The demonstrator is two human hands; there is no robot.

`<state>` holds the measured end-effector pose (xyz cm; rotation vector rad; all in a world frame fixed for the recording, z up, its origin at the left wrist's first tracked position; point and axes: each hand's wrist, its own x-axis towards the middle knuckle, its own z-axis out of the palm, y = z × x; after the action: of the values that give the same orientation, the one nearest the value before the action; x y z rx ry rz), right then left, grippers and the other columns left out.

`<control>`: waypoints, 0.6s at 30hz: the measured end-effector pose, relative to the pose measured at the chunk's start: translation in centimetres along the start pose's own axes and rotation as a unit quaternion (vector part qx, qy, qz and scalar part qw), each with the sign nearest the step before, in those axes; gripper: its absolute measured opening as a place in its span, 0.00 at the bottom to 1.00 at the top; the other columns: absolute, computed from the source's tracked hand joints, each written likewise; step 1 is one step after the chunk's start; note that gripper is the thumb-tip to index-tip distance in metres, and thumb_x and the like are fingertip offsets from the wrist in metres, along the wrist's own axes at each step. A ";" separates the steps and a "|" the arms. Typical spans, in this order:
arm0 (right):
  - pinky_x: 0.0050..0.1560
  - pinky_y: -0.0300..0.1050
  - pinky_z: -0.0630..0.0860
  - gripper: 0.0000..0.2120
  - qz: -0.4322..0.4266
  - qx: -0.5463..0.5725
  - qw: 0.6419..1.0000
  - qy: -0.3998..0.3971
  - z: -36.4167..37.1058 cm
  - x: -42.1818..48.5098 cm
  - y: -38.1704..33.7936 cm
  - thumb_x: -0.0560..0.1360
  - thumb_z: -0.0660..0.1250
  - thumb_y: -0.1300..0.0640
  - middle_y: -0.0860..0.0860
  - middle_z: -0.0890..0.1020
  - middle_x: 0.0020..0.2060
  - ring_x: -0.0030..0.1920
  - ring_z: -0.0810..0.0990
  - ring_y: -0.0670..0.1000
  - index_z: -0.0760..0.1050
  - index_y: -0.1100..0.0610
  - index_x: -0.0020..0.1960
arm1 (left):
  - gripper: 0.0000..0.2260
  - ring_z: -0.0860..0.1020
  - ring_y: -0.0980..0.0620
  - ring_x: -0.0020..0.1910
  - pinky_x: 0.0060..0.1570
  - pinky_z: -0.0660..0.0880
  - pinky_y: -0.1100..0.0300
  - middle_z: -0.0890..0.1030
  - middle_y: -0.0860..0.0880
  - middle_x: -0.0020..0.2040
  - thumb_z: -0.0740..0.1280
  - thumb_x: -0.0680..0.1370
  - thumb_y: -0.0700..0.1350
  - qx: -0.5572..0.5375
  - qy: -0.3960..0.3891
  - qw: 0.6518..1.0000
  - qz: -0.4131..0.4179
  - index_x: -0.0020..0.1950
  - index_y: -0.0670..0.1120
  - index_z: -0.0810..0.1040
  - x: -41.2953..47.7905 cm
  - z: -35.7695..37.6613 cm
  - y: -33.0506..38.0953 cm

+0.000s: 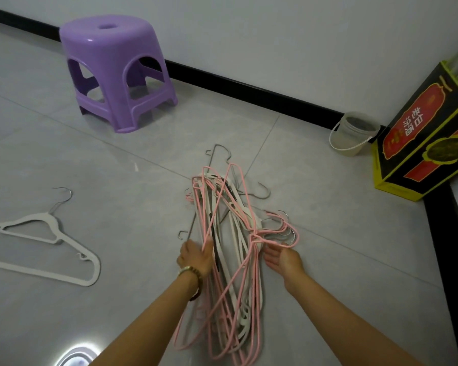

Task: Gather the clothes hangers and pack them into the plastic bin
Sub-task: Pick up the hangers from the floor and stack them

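Note:
A tangled bundle of pink, white and bare-metal hangers (pixel 230 233) lies on the grey tiled floor in the middle of the view. My left hand (pixel 196 256) grips the bundle's left side, fingers curled round several wires. My right hand (pixel 282 256) is palm up with fingers straight, just right of the bundle near the pink hooks, touching or nearly touching them. Two white hangers (pixel 51 249) lie apart on the floor at the left. A small translucent plastic bucket (pixel 354 133) with a white handle stands by the far wall.
A purple plastic stool (pixel 117 72) stands at the back left. A black, yellow and red cardboard box (pixel 420 143) fills the right corner beside the bucket. A black skirting board (pixel 249 88) runs along the walls.

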<state>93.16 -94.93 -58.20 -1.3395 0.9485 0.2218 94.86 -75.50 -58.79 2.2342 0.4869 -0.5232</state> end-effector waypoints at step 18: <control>0.50 0.45 0.76 0.29 0.038 -0.101 0.992 -0.071 2.1 -1.3 0.3 0.68 0.75 0.55 0.58 0.80 0.57 0.54 0.80 0.57 0.72 0.64 0.65 | 0.38 0.63 0.47 0.73 0.72 0.61 0.46 0.62 0.48 0.74 0.54 0.68 0.71 -0.223 -0.138 0.963 0.065 0.74 0.56 0.57 -2.4 2.5 -0.1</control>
<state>93.12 -92.55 -57.64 -1.4528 0.8754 0.4750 92.22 -77.75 -59.16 1.7162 0.2763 -0.5807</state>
